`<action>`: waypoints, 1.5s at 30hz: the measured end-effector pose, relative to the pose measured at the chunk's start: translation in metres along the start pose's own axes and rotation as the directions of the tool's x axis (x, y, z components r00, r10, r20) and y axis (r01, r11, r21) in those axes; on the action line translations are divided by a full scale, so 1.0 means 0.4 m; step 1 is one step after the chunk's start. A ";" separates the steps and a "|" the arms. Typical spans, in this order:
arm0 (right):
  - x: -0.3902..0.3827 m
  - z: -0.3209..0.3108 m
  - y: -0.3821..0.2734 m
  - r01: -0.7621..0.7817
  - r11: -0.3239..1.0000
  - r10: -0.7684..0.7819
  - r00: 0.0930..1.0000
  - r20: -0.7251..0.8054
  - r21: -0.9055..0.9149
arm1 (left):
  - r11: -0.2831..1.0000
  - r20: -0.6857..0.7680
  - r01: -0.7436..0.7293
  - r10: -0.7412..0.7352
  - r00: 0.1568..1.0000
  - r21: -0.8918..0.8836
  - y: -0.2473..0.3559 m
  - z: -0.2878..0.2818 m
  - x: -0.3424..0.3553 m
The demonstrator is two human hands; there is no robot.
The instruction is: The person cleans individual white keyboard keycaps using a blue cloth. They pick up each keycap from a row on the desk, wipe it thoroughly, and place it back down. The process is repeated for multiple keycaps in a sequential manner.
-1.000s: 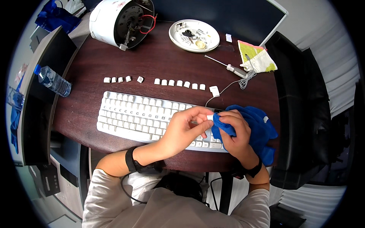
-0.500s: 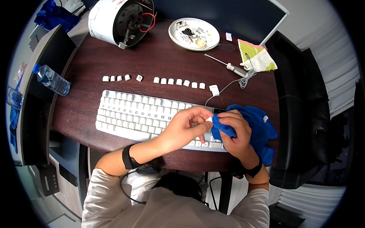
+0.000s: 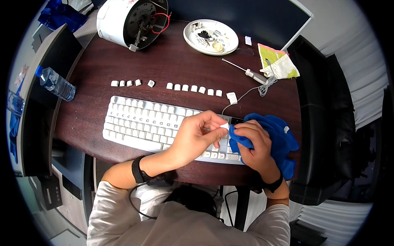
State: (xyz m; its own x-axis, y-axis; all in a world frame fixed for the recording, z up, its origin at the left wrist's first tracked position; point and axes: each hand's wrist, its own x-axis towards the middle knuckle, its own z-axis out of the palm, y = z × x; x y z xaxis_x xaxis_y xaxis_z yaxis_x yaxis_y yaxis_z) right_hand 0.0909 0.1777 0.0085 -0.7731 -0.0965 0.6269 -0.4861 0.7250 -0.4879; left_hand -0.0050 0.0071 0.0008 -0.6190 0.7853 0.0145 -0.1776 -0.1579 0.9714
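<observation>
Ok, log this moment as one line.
left hand: pinching white keycap | right hand: gripping blue cloth | beneath hands: white keyboard

Head fisheye overlooks desk [image 3: 176,67]

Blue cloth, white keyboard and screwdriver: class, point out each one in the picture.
Blue cloth [image 3: 281,140], head view, on its loose folds.
White keyboard [image 3: 150,123], head view, on the keys left of its middle.
Screwdriver [image 3: 255,76], head view, on its handle.

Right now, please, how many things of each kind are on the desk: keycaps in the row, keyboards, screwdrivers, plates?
Small keycaps in the row: 12
Larger keycap at right end: 1
Keyboard: 1
Screwdriver: 1
Plate: 1
Total: 16
</observation>
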 end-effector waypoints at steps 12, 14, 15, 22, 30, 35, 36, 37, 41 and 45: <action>0.005 -0.006 -0.013 -0.028 0.999 0.026 0.998 0.056 0.030 | 1.000 -0.030 -0.001 0.000 1.000 -0.028 0.009 -0.003 0.003; 0.005 -0.007 -0.018 -0.055 0.998 0.052 0.994 0.098 0.022 | 0.997 -0.069 -0.046 0.042 0.997 -0.055 0.014 -0.006 0.005; 0.005 -0.008 -0.016 -0.045 0.999 0.044 0.998 0.039 0.020 | 0.998 -0.050 -0.044 0.042 0.998 -0.039 0.011 -0.006 0.005; 0.002 -0.008 0.000 -0.032 0.998 0.037 0.994 -0.099 0.054 | 1.000 0.026 0.009 -0.008 1.000 -0.026 -0.004 0.008 0.007; 0.005 0.000 0.002 -0.012 0.999 0.012 1.000 -0.001 0.053 | 0.997 0.083 0.072 -0.071 0.994 -0.004 -0.012 0.005 0.003; 0.010 -0.010 -0.005 -0.046 0.999 0.045 0.997 0.059 0.025 | 0.996 0.058 0.086 -0.085 0.995 -0.022 -0.009 0.007 -0.002; 0.011 -0.014 -0.006 -0.051 0.999 0.050 0.996 0.071 0.019 | 0.997 0.039 0.077 -0.076 0.996 -0.019 -0.003 0.006 -0.002; 0.012 -0.018 -0.005 -0.055 0.998 0.054 0.996 0.065 0.022 | 0.998 0.020 0.067 -0.067 0.998 -0.016 0.005 0.007 -0.002; 0.008 -0.015 -0.005 -0.040 0.998 0.039 0.999 0.022 0.038 | 0.998 0.045 0.061 -0.060 0.997 -0.025 0.002 0.004 0.000; 0.002 0.000 0.003 0.003 1.000 -0.003 1.000 0.028 0.025 | 0.997 0.068 0.067 -0.065 0.996 -0.031 -0.008 0.003 0.002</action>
State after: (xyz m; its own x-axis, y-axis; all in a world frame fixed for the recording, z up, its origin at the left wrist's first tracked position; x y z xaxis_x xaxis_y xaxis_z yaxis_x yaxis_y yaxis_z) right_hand 0.0896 0.1784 0.0084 -0.7827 -0.1179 0.6112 -0.4979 0.7078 -0.5011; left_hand -0.0041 0.0091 -0.0018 -0.5524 0.8330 -0.0323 -0.2422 -0.1233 0.9623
